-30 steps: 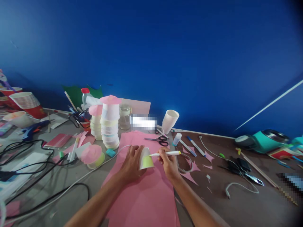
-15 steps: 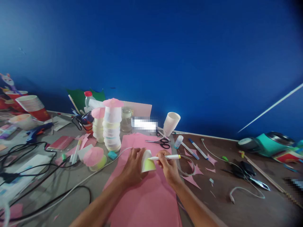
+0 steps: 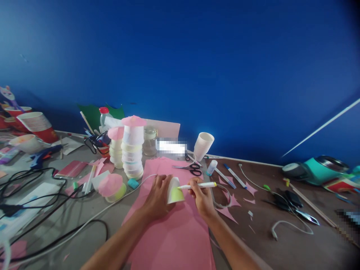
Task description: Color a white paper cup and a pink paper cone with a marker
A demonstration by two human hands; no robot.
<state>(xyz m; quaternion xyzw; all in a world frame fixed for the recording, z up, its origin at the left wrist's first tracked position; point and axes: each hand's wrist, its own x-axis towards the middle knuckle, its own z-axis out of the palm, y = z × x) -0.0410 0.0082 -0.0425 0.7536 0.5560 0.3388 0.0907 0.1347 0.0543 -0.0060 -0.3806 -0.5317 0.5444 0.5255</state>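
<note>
My left hand [image 3: 159, 197] is closed on a small white paper cup [image 3: 175, 192], which lies tilted over the pink paper [image 3: 171, 240]. Yellow-green colour covers part of the cup's side. A white marker with a yellow end [image 3: 201, 185] is pinched in my right hand [image 3: 200, 197], its tip at the coloured side of the cup. Just beyond my hands, black-handled scissors [image 3: 194, 170] rest on the pink sheet. To the left stand stacked paper cups with a pink paper top [image 3: 133, 150]. A smaller cup under a pink paper cone [image 3: 111, 186] is nearer me.
Behind the scissors stands a white cup stack [image 3: 203, 145]. A glue stick [image 3: 212, 168], blue markers [image 3: 235, 177] and pink scraps [image 3: 230, 200] lie to the right. Black cables [image 3: 36, 176] and a white power strip [image 3: 28, 206] spread on the left. A blue wall [image 3: 180, 67] rises behind.
My right hand and the marker have shifted slightly to the right, the tip moving a little along the cup. The yellow-green patch looks slightly larger. My left hand keeps its hold.
</note>
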